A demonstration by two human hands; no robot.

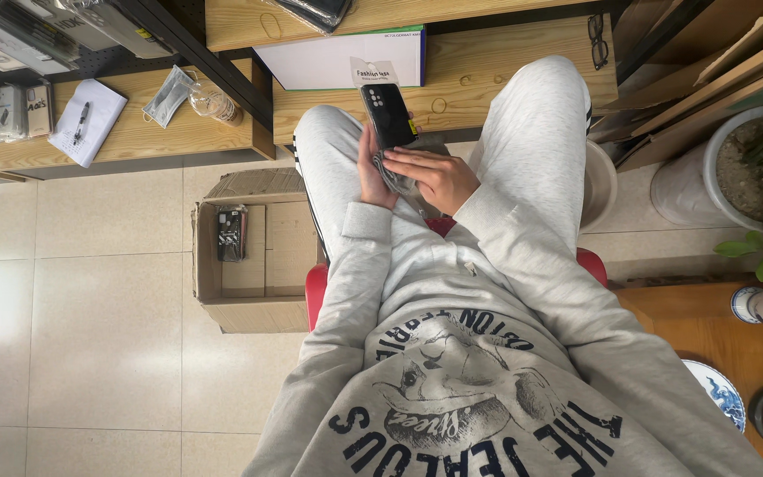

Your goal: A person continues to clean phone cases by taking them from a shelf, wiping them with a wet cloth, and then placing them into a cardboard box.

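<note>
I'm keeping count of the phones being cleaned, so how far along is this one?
Done: can't tell; one dark item lies in the cardboard box on the floor. In hand: the left hand holds a black phone over the lap, while the right hand presses a grey cloth against its lower end. Left: the phone's upper part, cameras showing, is uncovered by the cloth.

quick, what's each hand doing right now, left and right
Left hand: closed around a black phone, holding it up over the lap.
Right hand: fingers pressed on a grey cloth against the phone's lower end.
</note>
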